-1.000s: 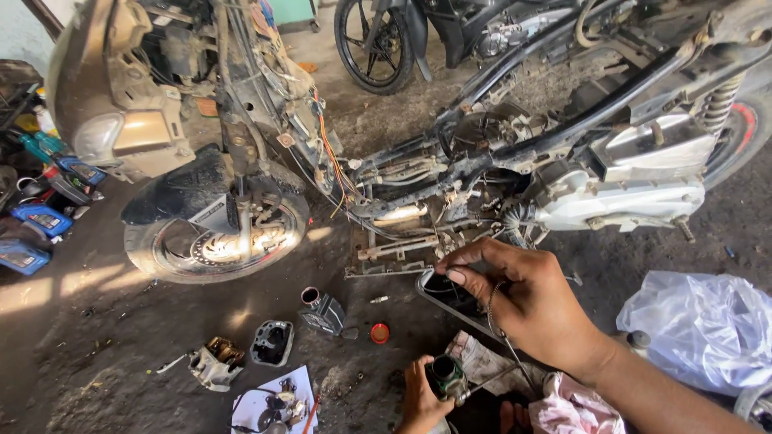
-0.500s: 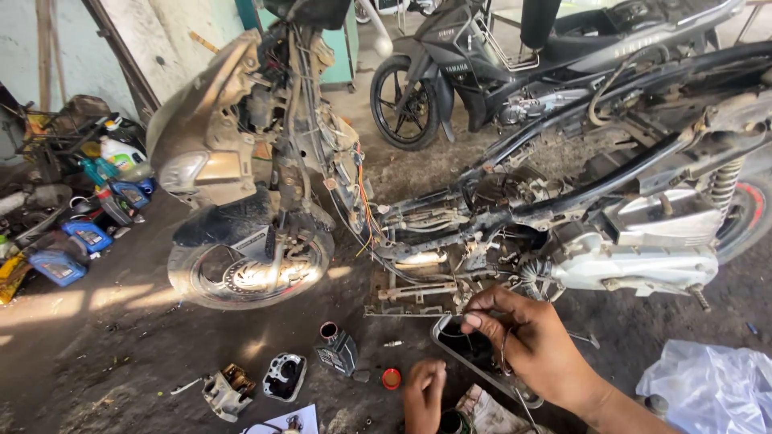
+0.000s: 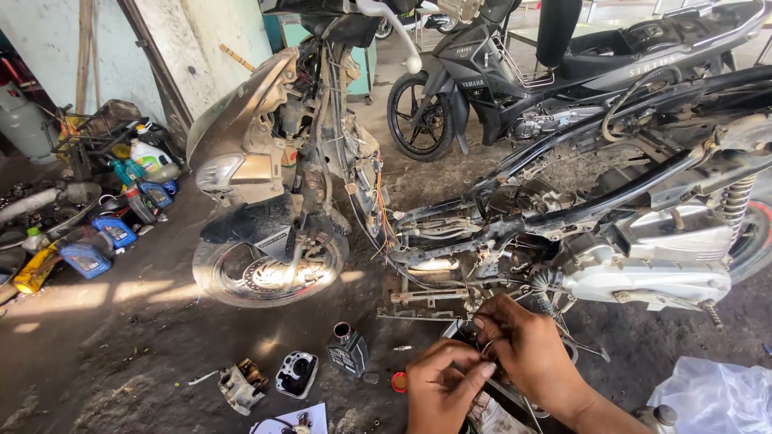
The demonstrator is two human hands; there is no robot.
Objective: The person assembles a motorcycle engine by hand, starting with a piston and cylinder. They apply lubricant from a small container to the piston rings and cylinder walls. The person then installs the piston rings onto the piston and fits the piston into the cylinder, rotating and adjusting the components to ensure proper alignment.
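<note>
Near the stripped motorcycle (image 3: 498, 225), our left hand (image 3: 442, 394) and right hand (image 3: 527, 350) meet, fingers pinched together on a small metal ring (image 3: 488, 347).

One head-worn view looks steeply down, close over the stripped motorbike (image 3: 515, 233) and floor (image 3: 121, 354)

Motorcycle repair workshop | stripped scooter (image 3: 482, 217) | oil bottles (image 3: 104, 233) | loose engine parts (image 3: 296, 374)

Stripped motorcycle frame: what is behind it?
Behind the stripped motorcycle frame stands a complete black motorcycle on concrete; its front wheel shows, but its rear wheel is out of sight, past the frame's tubes and the picture's edge.
</note>
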